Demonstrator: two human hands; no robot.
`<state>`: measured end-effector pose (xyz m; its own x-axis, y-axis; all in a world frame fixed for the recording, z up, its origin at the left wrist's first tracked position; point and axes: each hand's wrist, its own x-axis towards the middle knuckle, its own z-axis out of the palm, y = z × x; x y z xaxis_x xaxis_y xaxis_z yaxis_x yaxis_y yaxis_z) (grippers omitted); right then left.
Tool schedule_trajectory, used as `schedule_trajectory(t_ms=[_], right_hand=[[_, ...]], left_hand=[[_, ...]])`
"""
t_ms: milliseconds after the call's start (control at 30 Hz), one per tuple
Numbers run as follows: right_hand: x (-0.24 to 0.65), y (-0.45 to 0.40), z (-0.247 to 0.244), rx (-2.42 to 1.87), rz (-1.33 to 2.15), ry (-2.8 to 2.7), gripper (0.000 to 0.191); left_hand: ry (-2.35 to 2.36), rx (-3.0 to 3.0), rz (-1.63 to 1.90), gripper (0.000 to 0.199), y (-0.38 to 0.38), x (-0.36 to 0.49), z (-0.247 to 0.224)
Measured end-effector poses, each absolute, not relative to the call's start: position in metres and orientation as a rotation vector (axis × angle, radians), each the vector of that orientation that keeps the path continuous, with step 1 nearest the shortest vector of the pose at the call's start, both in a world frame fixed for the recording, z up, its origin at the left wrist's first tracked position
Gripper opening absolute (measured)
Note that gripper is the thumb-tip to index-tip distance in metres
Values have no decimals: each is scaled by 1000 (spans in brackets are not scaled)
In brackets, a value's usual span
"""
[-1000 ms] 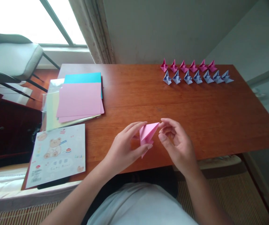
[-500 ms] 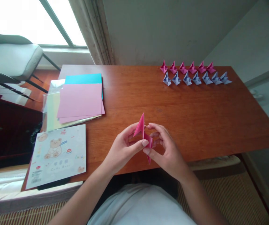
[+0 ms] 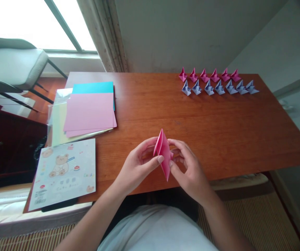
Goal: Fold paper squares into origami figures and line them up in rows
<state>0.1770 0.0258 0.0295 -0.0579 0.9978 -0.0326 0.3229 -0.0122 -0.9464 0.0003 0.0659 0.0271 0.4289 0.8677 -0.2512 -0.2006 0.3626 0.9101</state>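
A partly folded pink origami paper [image 3: 164, 153] is held up between both hands above the table's near edge, one point upward and another downward. My left hand [image 3: 141, 162] pinches it from the left, its thumb lying on the near face and the fingers behind. From the right, my right hand [image 3: 188, 165] grips the paper's other edge, with the thumb near its lower right side. The fingers behind the paper are partly hidden.
On the wooden table [image 3: 144, 104], a row of pink folded figures [image 3: 214, 75] stands behind a row of pale purple ones [image 3: 219, 88]. Coloured paper sheets [image 3: 88, 111] and a bear-printed pad [image 3: 63, 174] lie at left. A chair [image 3: 14, 66] stands beyond.
The pink paper has turned and its flaps have come closer together, so a broad flat face now shows. My right thumb has shifted right along the paper.
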Motion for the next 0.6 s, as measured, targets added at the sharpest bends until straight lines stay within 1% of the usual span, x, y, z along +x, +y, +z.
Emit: schedule_trajectory(t_ms=[133, 233, 600], right_hand=[[172, 28, 25, -1501, 927, -1535, 47], [171, 31, 21, -1528, 862, -1519, 45], [179, 35, 20, -1429, 976, -1401, 31]], left_hand=[[847, 951, 805, 55, 61, 3, 24], [827, 999, 796, 53, 56, 4, 22], [874, 981, 789, 38, 59, -5, 21]])
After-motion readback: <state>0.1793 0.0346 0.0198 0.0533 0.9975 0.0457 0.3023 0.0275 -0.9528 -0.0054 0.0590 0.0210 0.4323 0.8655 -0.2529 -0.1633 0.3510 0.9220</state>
